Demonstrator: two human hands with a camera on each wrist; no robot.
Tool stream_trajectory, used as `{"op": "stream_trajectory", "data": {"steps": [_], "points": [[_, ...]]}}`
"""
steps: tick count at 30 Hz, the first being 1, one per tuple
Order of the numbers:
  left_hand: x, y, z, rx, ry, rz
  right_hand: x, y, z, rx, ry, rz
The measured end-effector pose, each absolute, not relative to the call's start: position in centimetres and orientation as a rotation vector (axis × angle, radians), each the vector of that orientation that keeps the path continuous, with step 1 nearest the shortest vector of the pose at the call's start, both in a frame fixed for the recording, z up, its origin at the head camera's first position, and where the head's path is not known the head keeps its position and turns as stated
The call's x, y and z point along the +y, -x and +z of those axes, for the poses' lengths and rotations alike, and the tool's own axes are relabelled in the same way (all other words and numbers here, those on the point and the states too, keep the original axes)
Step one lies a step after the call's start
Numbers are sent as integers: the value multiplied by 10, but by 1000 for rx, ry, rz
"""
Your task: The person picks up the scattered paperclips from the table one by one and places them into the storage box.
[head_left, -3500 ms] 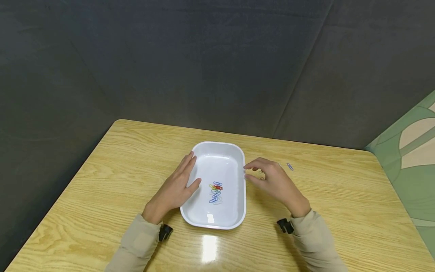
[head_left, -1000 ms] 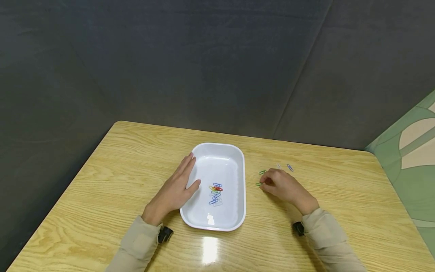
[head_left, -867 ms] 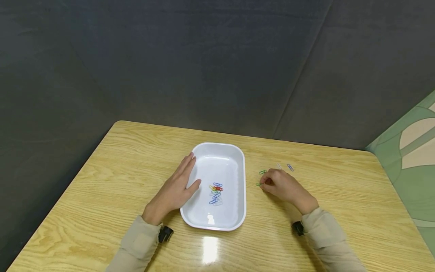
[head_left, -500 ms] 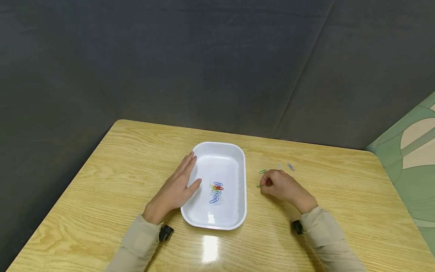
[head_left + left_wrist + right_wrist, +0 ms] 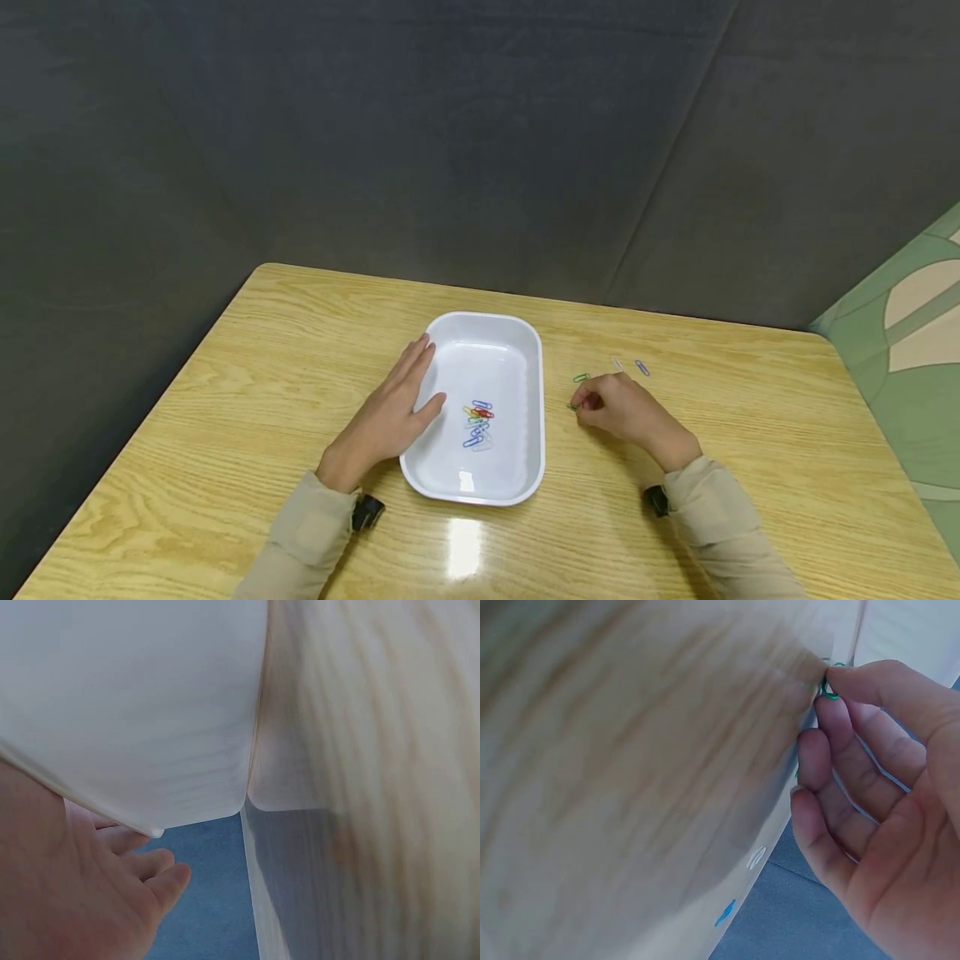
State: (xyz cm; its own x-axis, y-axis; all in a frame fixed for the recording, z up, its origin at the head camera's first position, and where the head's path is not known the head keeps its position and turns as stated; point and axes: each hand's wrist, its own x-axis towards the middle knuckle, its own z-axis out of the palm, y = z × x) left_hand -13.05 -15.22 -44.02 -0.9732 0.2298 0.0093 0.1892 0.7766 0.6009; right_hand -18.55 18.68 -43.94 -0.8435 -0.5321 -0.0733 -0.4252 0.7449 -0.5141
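Observation:
My left hand point(image 5: 384, 417) lies along the left rim of a white tray point(image 5: 491, 492), its fingers straight and thumb over the inside. In the left wrist view, its fingers point(image 5: 169, 885) touch the tray's outer edge. Inside the tray is a small pile of paper clips point(image 5: 477, 425) in blue, red, yellow, green and white. To the right of the tray, my right hand point(image 5: 626, 412) is low over the table and pinches a green paper clip point(image 5: 829, 690) between thumb and forefinger. Just beyond that hand lies another green paper clip point(image 5: 581, 377).
Farther right on the wooden table point(image 5: 750, 433) lie a white paper clip point(image 5: 617, 365) and a blue paper clip point(image 5: 642, 367). A dark curtain point(image 5: 450, 150) hangs behind the table's back edge. Green patterned fabric point(image 5: 915, 333) is at the right.
My right hand has moved from the tray's right rim to the green paper clip on the table and now pinches it, tilting it slightly. My left hand has stayed at the rim.

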Motion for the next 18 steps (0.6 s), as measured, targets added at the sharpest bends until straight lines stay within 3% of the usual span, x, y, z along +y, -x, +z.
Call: {"op": "stream_trajectory", "data": {"steps": [18], "points": [[-152,130,-440,2913,-336,959,188,176,-437,2819,818,-658]]}}
